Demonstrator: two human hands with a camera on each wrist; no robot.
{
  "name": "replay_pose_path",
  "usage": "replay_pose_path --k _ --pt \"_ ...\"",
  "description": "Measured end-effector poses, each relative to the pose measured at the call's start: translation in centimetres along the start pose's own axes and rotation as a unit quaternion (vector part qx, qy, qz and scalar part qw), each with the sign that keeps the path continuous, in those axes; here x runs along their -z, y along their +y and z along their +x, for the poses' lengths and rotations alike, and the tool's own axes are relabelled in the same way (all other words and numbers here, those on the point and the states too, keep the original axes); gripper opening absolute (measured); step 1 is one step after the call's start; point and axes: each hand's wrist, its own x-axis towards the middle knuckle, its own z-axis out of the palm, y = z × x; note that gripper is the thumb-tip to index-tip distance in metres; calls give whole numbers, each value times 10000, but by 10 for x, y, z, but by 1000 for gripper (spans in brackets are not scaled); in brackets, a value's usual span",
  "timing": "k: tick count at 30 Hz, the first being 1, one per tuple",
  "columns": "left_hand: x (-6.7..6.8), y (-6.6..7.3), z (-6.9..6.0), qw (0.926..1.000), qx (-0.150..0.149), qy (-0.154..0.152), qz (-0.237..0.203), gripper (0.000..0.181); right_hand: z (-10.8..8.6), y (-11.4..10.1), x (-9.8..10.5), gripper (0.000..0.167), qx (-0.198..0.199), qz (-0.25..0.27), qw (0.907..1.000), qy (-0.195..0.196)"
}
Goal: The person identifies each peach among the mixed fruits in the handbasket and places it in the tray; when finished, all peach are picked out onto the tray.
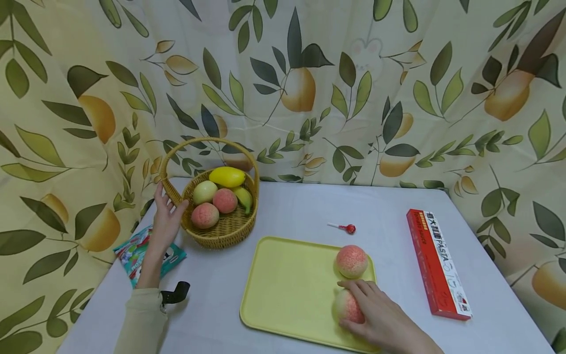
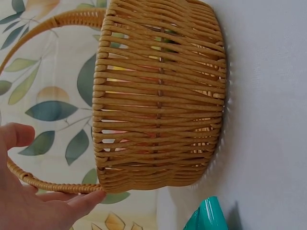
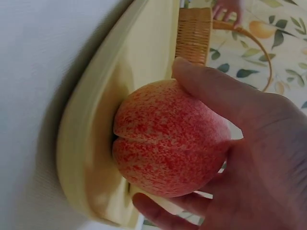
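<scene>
In the head view, my left hand holds the side of the handle of a wicker basket, fingers outside it and thumb on the inner side. The basket contains two peaches, a pale round fruit, a yellow mango-like fruit and a banana. Its woven wall fills the left wrist view. My right hand grips a pink-and-cream peach low over the right part of a yellow tray; fingers and thumb surround it. Another peach lies just behind on the tray.
A teal snack packet lies by my left forearm. Behind the tray is a red lollipop on a white stick. A red pasta box lies at the right. Leaf-patterned cloth hangs behind the white table.
</scene>
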Motion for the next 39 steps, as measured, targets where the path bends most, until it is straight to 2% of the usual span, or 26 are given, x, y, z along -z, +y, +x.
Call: replay_pose_path --k 7,12,15,20,27,31,39 --pt "0 -1 1 10000 -11 -16 3 90 -2 -2 -3 73 449 -370 9965 596" --pt "1 -1 -1 10000 68 -6 63 90 3 -12 2 62 810 -231 9928 850" --pt "2 -2 -2 9999 88 -2 66 90 14 -23 7 57 1159 -80 9899 813" --pt "1 -3 -1 10000 -16 -3 10 90 50 -43 23 58 1898 -22 9807 461" --pt "1 0 0 9999 -61 13 102 90 111 -70 39 66 2798 -360 9592 179" --pt "1 -2 0 10000 -15 -33 54 90 144 -92 41 68 2981 -521 9530 -111" --pt "0 -3 1 10000 -35 -2 -4 90 214 -150 40 70 3075 -821 9475 -313"
